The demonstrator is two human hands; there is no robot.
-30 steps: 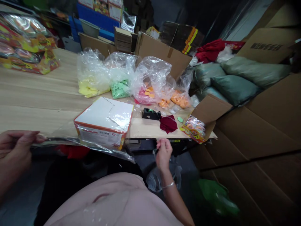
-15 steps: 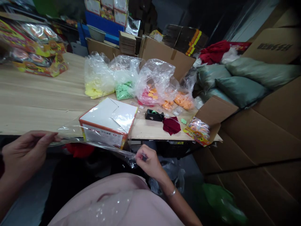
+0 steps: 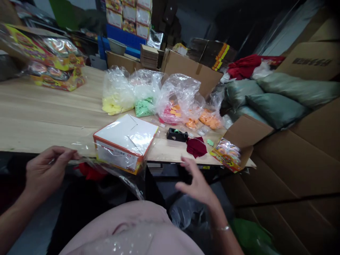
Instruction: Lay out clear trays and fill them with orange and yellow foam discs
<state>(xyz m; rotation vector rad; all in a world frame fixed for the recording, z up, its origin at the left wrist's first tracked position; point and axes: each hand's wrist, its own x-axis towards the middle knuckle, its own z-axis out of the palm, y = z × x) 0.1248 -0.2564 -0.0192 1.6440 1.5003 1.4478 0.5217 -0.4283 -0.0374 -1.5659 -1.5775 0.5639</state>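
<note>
Clear plastic film (image 3: pixel 111 166) hangs slack at the near edge of the bench (image 3: pixel 39 117), pinched at its left end by the left hand (image 3: pixel 45 170); its long axis runs left to right. The right hand (image 3: pixel 196 180) hovers spread and empty off the film's right end. Just beyond, the white box (image 3: pixel 124 141) sits on the bench between both hands, nearer the left.

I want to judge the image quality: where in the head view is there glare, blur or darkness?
Head view: glare on the clear film over the white box; the right hand is motion-blurred, its fingers spread; the left hand pinching the film is sharper; under the table it is dark; straight edges bend near the corners.
</note>
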